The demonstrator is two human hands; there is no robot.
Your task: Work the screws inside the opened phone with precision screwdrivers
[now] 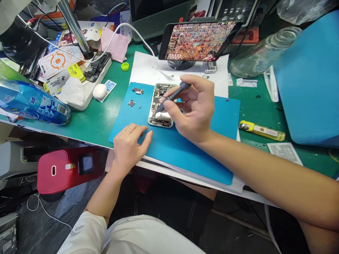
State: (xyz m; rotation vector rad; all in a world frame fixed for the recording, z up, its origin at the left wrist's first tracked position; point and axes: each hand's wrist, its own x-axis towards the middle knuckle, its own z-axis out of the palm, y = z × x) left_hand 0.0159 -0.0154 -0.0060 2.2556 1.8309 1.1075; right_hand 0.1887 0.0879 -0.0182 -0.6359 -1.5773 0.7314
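Observation:
An opened smartphone lies on the blue mat with its inner parts exposed. My right hand is closed round a slim dark screwdriver, held at a slant over the phone. Its tip points down at the phone's lower left part; whether it touches cannot be made out. Near the mat's front edge rests my left hand, thumb apart from the fingers, holding nothing visible. Left of the phone are a small metal bracket part, another small component and a tiny dark piece.
Behind the mat, a second phone with a lit screen stands on a holder. To the right are a yellow cutter knife, tweezers and a glass jar. A blue bottle lies left, near a white lump.

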